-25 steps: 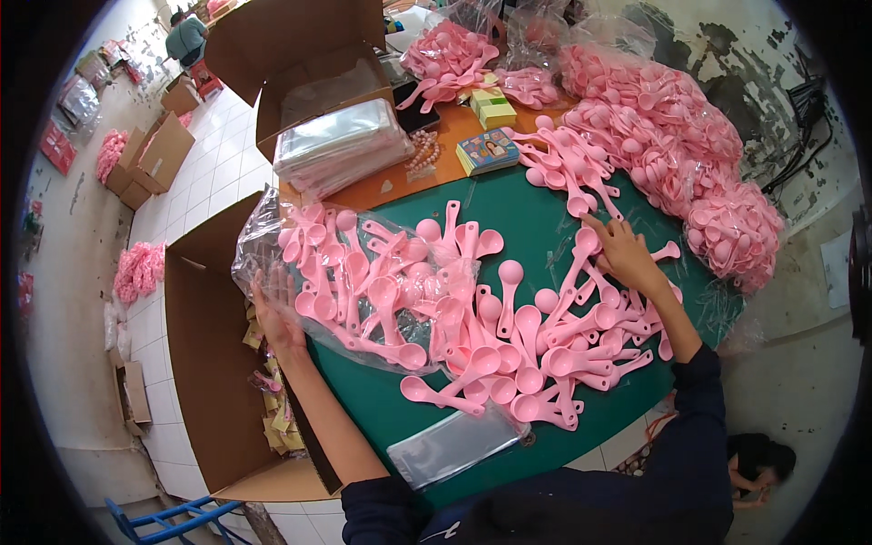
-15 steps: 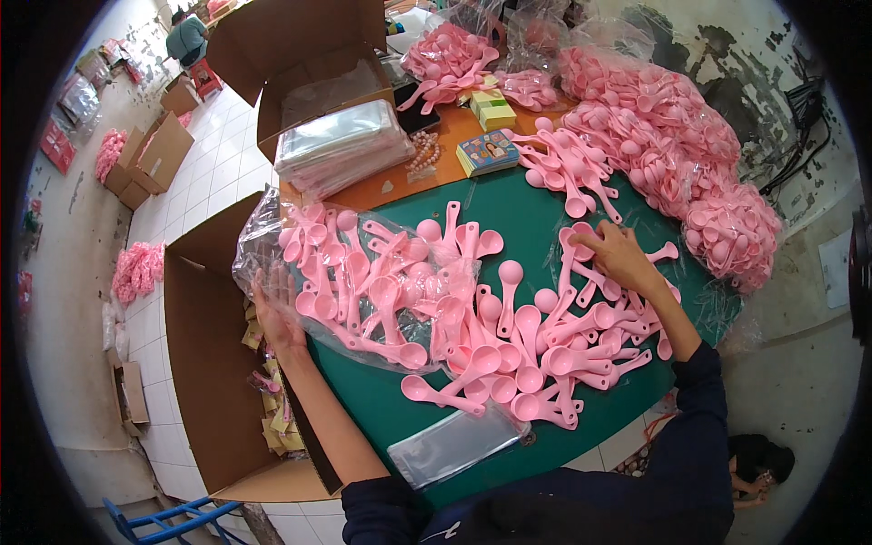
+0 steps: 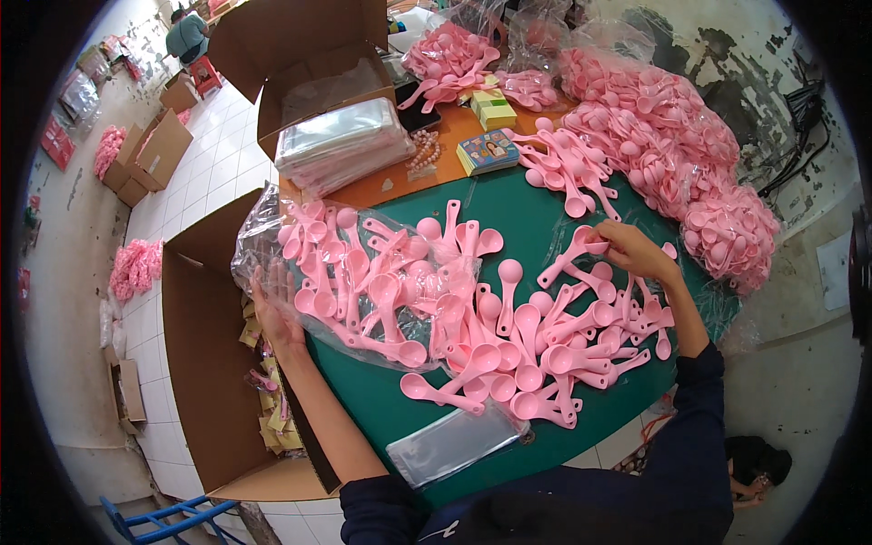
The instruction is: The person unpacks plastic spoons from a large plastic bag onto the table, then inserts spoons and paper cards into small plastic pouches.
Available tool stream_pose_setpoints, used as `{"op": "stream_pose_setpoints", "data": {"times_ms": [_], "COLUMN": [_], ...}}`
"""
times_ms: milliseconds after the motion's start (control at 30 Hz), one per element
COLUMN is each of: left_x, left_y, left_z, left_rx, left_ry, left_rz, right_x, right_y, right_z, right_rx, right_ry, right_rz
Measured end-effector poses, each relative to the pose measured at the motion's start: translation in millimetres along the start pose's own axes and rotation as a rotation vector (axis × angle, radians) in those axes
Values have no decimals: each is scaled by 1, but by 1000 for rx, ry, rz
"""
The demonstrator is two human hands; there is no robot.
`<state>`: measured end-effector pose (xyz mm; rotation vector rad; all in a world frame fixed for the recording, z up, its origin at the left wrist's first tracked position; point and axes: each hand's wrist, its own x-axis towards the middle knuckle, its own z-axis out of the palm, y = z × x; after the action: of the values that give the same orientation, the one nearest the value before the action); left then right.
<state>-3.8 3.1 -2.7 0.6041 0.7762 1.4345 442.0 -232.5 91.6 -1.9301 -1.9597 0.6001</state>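
My left hand (image 3: 278, 320) rests with fingers stretched out against the side of a clear plastic bag (image 3: 247, 250). Many pink plastic spoons (image 3: 383, 292) lie in the bag, and more spill from its mouth into a loose pile (image 3: 527, 336) on the green table top (image 3: 363, 386). At the right side of the pile, my right hand (image 3: 639, 252) is closed on a pink spoon (image 3: 574, 245) by its bowl, with the handle pointing left and towards me. The right fingertips partly hide the bowl.
An open carton (image 3: 204, 363) with small yellow-carded packs stands left of the table. Clear sleeves (image 3: 459, 443) lie at the near edge. Farther back are a stack of plastic bags (image 3: 341, 145), a card box (image 3: 488, 153) and large bags of pink spoons (image 3: 649, 136). A person (image 3: 756, 468) sits low at right.
My right hand has moved slightly right, its fingers now closed on a spoon that has turned to point left. Spoons beside it have shifted. My left hand stays against the bag.
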Motion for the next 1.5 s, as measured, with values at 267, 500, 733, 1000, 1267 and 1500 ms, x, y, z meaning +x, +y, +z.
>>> {"op": "stream_pose_setpoints", "data": {"times_ms": [267, 500, 733, 1000, 1267, 1500], "left_x": [1, -2, -1, -3, 0, 0], "left_y": [-2, 3, -2, 2, -2, -1], "left_z": [1, 1, 4, 1, 1, 2], "left_rx": [-2, 5, 11, 21, -12, -41], "left_ry": [10, 7, -27, 7, -4, -8], "left_rz": [-8, -1, 17, 9, 27, 3], "right_x": [6, 46, 94, 16, -3, -4], "right_y": [9, 45, 93, -21, -10, 4], "right_z": [-19, -50, -55, -5, 32, 37], "right_rx": [399, 441, -117, -180, -361, -312], "right_ry": [3, 138, 523, -224, -134, 17], "right_rz": [108, 159, 153, -55, 48, -13]}}
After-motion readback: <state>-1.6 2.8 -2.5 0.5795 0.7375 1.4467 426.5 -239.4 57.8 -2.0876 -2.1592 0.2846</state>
